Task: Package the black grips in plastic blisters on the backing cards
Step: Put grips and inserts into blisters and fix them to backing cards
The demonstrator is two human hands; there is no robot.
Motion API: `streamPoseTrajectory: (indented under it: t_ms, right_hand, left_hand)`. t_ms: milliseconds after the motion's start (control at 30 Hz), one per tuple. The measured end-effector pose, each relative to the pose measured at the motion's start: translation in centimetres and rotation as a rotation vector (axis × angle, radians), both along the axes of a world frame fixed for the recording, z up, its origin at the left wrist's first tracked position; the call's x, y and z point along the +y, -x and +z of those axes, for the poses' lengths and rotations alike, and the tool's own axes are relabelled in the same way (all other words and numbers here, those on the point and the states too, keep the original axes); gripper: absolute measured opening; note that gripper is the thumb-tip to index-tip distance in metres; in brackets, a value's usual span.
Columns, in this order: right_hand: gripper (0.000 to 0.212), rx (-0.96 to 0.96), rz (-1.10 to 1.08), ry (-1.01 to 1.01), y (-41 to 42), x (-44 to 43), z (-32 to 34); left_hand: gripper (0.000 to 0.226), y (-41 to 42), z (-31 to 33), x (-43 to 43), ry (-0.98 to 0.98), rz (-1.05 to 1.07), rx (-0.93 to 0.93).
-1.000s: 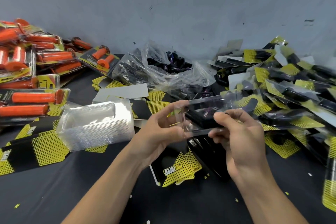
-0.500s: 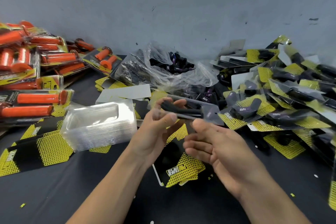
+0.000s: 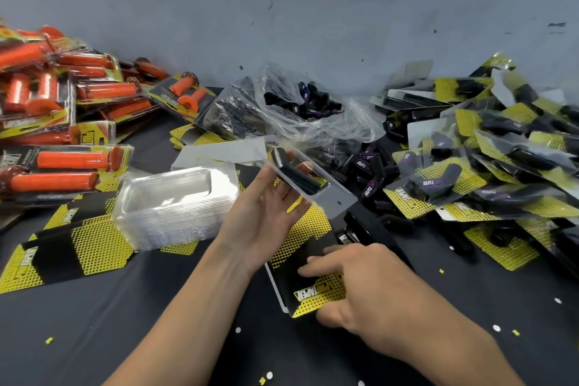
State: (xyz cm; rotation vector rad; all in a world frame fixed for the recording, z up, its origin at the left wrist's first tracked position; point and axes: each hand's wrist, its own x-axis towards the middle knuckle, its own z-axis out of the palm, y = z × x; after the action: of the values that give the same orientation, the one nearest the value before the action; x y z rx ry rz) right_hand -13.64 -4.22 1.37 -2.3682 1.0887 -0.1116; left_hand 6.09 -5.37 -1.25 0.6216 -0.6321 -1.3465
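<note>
Precariously, the left hand (image 3: 260, 219) grips a tilted clear plastic blister (image 3: 338, 200) mid-frame, so its black rubber grip (image 3: 297, 175) may slide out while the right hand (image 3: 369, 288) pinches a yellow-black backing card (image 3: 307, 257).

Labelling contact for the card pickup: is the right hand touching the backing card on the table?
Touching. The head view shows the right hand with its fingertips lying on the backing card and the thumb against its near edge.
</note>
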Motion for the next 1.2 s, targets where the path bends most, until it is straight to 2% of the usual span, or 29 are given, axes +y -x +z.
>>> streamPoseTrajectory:
  t_ms: [67, 167, 233, 333, 400, 533, 633, 867, 1000, 1133, 1200]
  right_hand:
    - [0.050, -0.003, -0.007, -0.009, 0.3, 0.1, 0.2]
    - [0.024, -0.107, -0.092, 0.106, 0.3, 0.2, 0.6]
    - [0.018, -0.116, -0.133, 0.214, 0.1, 0.6, 0.9]
    - [0.008, -0.045, -0.107, 0.254, -0.3, 1.0, 1.0]
    - [0.009, -0.019, -0.077, 0.217, -0.3, 1.0, 1.1]
    - [0.026, -0.075, -0.051, 0.064, 0.8, -0.1, 1.5]
    - [0.022, -0.163, -0.028, -0.033, 1.7, -0.8, 1.7]
    - [0.026, -0.527, -0.104, 0.003, 4.1, -2.6, 2.7]
    - [0.031, -0.861, -0.207, -0.009, 4.7, -3.2, 2.7]
    - [0.042, -1.243, -0.401, -0.259, 5.3, -4.6, 2.4]
    - [0.046, -1.284, -0.516, -0.395, 5.9, -5.5, 2.1]
  left_hand:
    - [0.040, -0.1, -0.1, 0.0, -0.010, -0.004, 0.002]
    - [0.039, -0.2, -0.2, -0.1, -0.025, 0.000, -0.009]
    - [0.039, -0.3, -0.2, -0.2, -0.030, 0.007, -0.018]
    - [0.041, -0.2, -0.2, -0.2, -0.039, 0.010, -0.033]
    - [0.041, -0.1, -0.2, -0.1, -0.040, 0.014, -0.035]
    - [0.041, -0.1, -0.2, 0.0, -0.036, 0.003, -0.028]
    - [0.041, -0.2, -0.3, -0.1, -0.023, -0.012, -0.011]
    - [0.044, -0.1, -0.4, -0.3, -0.029, 0.014, 0.015]
    - [0.043, -0.1, -0.6, -0.4, -0.044, 0.045, 0.025]
    - [0.037, -0.1, -0.7, -0.6, -0.037, 0.066, 0.050]
    - [0.034, -0.2, -0.8, -0.7, -0.025, 0.063, 0.081]
